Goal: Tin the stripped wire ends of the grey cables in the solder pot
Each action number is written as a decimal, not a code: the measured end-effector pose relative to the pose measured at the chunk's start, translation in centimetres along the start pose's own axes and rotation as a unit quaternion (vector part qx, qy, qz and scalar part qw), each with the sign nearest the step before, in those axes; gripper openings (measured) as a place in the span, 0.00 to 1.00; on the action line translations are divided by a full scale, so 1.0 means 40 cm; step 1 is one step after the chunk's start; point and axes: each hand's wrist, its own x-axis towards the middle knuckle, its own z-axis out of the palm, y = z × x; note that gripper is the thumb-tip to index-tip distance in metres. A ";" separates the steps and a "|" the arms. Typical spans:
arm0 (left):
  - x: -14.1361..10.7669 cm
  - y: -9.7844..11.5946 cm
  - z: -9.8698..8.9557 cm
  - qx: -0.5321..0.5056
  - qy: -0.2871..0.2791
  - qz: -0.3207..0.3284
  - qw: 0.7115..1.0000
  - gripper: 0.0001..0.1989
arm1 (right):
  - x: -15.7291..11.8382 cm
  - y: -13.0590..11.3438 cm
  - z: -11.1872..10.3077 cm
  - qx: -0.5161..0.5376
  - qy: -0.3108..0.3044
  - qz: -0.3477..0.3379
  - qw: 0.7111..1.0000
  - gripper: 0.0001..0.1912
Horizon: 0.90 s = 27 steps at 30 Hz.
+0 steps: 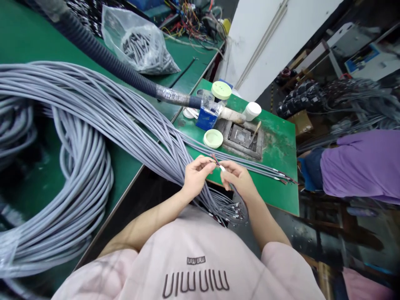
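The stripped end of a grey cable, with thin red and dark wires (214,158) fanning out above a white band (222,168), is between my two hands. My left hand (199,173) pinches the thin wires from the left, thumb against forefinger. On the right, my right hand (238,177) has its fingers closed round the cable just below the white band. Grey cables (150,141) run in a thick bundle under and beside my left hand, and their many ends (229,208) hang below my hands. Several more cables (256,167) lie across the green board (281,141).
Beyond my hands are a solder pot (242,135) with a stick, a pale green dish (213,138), a white jar (251,111) and an extraction hose (125,71). Coiled cables (84,175) fill the left table. A person in purple (359,164) is at the right.
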 end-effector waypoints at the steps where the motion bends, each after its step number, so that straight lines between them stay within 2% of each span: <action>1: 0.003 0.003 -0.001 0.023 0.008 0.016 1.000 0.09 | -0.015 0.008 -0.008 -0.004 -0.005 0.004 1.000 0.21; 3: 0.007 0.007 0.001 0.090 -0.002 0.073 0.993 0.09 | -0.042 0.030 -0.018 0.001 0.011 0.006 1.000 0.25; 5: 0.008 0.007 0.010 0.153 -0.048 0.137 0.977 0.08 | -0.062 0.056 -0.016 0.027 0.043 -0.005 0.999 0.29; 7: 0.006 0.002 0.025 0.172 -0.081 0.160 0.969 0.07 | -0.072 0.081 -0.004 0.064 0.065 -0.026 0.995 0.31; 9: 0.004 -0.007 0.039 0.135 -0.065 0.117 0.982 0.07 | -0.073 0.100 0.011 0.099 0.088 -0.050 0.990 0.32; 12: -0.005 -0.021 0.054 0.015 -0.044 -0.028 0.999 0.16 | -0.068 0.113 0.034 0.125 0.137 -0.082 0.979 0.35; 15: -0.023 -0.025 0.060 -0.088 -0.121 -0.187 0.971 0.22 | -0.065 0.115 0.052 0.116 0.159 -0.085 0.977 0.36; 17: -0.035 -0.021 0.059 -0.122 -0.183 -0.257 0.941 0.25 | -0.066 0.112 0.049 0.092 0.143 -0.073 0.983 0.34; 19: -0.041 -0.012 0.054 -0.126 -0.219 -0.270 0.929 0.25 | -0.069 0.103 0.026 0.042 0.102 -0.059 0.992 0.31; 21: -0.041 0.001 0.046 -0.092 -0.237 -0.240 0.937 0.22 | -0.068 0.087 -0.017 -0.030 0.059 -0.056 0.996 0.25; 24: -0.041 0.019 0.037 -0.018 -0.279 -0.211 0.937 0.20 | -0.057 0.051 -0.087 -0.102 0.055 -0.077 0.990 0.15; 27: -0.046 0.029 0.035 0.015 -0.333 -0.210 0.919 0.21 | -0.039 0.016 -0.112 -0.110 0.045 -0.082 0.990 0.13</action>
